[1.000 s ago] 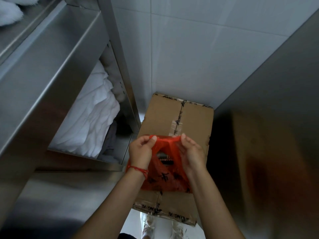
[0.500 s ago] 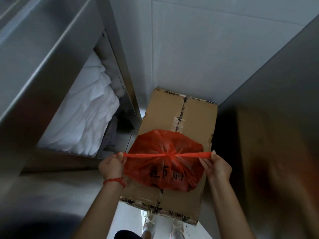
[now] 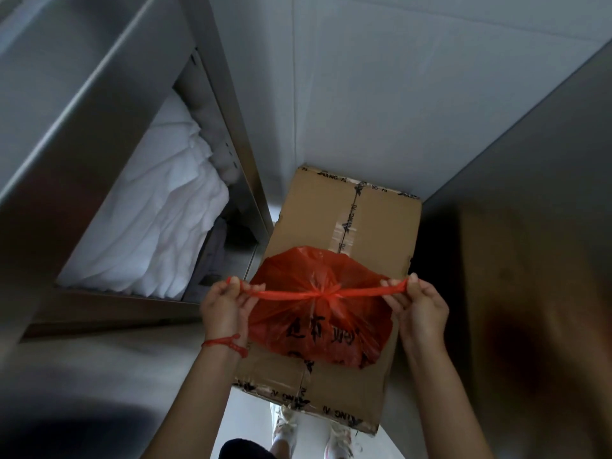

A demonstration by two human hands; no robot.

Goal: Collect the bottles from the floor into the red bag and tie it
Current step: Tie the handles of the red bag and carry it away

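a bag [image 3: 318,313] sits on the near half of a cardboard box [image 3: 344,220], which stands against the far wall [image 3: 397,94]. the left hand [image 3: 225,308] holds one bag handle out to the left, the right hand [image 3: 419,304] the other to the right. left of the box, folded cloth [image 3: 159,226] lies inside a shelf unit [image 3: 82,127]. a panel [image 3: 546,193] stands right of the box.

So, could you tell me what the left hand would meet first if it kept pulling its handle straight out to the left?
Probably the steel shelf unit holding white cloth; the left hand pulls that way, though depth is unclear.
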